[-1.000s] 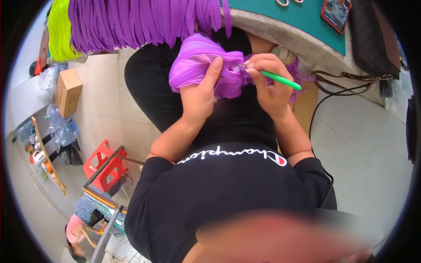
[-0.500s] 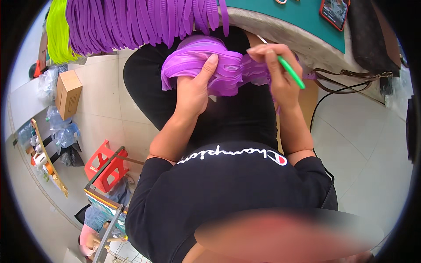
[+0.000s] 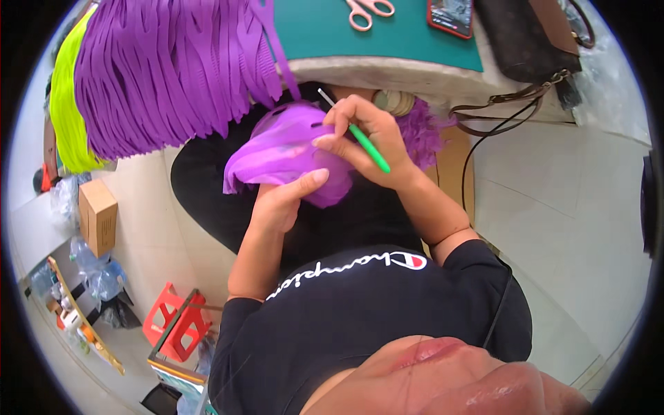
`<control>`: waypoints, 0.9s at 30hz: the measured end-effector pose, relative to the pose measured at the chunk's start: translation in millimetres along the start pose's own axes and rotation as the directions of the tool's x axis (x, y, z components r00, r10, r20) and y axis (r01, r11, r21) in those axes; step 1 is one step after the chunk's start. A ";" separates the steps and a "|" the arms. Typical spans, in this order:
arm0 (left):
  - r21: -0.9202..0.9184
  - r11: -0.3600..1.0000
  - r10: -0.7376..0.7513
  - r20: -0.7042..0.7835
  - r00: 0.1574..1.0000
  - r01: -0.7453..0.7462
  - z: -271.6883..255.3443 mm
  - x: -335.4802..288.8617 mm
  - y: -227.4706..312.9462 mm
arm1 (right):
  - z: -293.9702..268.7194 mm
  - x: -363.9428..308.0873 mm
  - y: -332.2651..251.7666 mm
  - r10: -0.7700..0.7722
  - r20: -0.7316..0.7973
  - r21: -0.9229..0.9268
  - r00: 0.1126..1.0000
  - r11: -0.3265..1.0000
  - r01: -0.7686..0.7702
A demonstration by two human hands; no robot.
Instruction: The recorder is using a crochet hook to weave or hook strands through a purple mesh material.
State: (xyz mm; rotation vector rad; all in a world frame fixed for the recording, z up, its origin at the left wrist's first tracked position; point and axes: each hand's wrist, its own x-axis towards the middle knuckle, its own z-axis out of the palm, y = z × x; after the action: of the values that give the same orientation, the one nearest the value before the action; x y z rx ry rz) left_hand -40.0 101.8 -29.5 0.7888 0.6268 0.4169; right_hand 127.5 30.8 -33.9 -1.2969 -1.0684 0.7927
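Observation:
A thin, floppy purple sheet of moulded strap-like shapes (image 3: 277, 155) lies bunched over my lap. My left hand (image 3: 280, 200) grips it from below, thumb on top and the other fingers hidden beneath. At its right edge, near a small dark slot, my right hand (image 3: 370, 135) pinches the sheet between thumb and fingers. Held in that same hand is a slim tool with a green handle (image 3: 370, 149) and a thin metal tip pointing up and left. Purple scraps (image 3: 425, 135) are heaped just beyond my right wrist.
Many purple straps (image 3: 166, 69) hang over the table edge at left, beside yellow-green ones (image 3: 63, 117). On the green mat (image 3: 318, 38) are scissors (image 3: 357, 7) and a phone (image 3: 451, 12). A dark bag (image 3: 529, 41) sits at right. A cardboard box (image 3: 98, 218) and red stool (image 3: 166, 315) stand left.
My right hand, with the green-handled tool, has come from beside the sheet onto its right edge. The sheet is spread differently in my left hand. The whole view has shifted, showing more of the table.

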 end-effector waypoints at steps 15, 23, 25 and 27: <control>-0.235 0.968 0.039 -0.201 0.979 -0.087 -8.3 -3.5 -2.5 | -0.8 0.7 -17.5 -0.030 0.040 -0.175 0.999 0.984 0.037; 0.046 0.991 0.130 -0.184 0.974 -0.124 3.1 -4.1 -1.6 | -5.7 1.1 -12.4 -0.284 -0.023 -0.191 0.958 0.942 0.275; 0.040 0.991 0.134 -0.195 0.972 -0.128 2.2 -2.5 -0.5 | -5.1 -2.8 -16.7 -0.298 -0.053 -0.080 0.953 0.953 0.294; -0.040 0.995 0.082 -0.153 0.985 -0.089 2.5 -1.2 4.2 | -13.1 -6.5 -14.1 -0.311 0.014 -0.161 0.950 0.937 0.309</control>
State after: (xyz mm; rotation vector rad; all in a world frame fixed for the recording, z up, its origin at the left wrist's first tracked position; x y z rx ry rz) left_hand -39.7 102.5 -24.5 0.7457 0.7233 0.5722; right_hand 136.0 18.2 -20.5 -1.2242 -1.3111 0.4667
